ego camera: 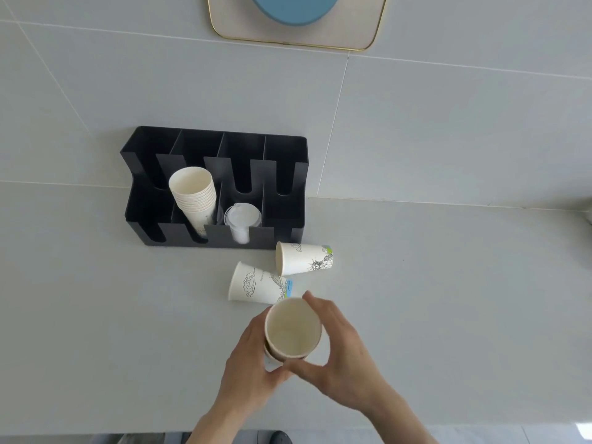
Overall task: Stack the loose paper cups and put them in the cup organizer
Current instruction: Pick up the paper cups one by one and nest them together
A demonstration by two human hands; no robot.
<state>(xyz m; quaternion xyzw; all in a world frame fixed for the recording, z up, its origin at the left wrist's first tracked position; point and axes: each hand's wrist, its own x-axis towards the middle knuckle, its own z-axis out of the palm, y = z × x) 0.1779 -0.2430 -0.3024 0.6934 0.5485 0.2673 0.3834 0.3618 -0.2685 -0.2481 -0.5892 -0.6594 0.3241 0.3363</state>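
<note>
Both hands hold a short stack of paper cups (292, 328), mouth up, over the near middle of the counter. My left hand (248, 368) grips the lower cup from the left. My right hand (341, 346) wraps around the upper cup from the right. Two loose printed paper cups lie on their sides just beyond: one (258, 284) close to my fingers, the other (304, 258) by the organizer's front right corner. The black cup organizer (285, 152) stands against the wall and holds a tall stack of cups (193, 195) in a left slot.
A stack of clear plastic lids (242, 219) sits in the organizer's front middle slot. A gold-rimmed tray (368, 30) with a blue round object (294, 9) hangs on the tiled wall above. The counter's front edge (96, 435) runs along the bottom.
</note>
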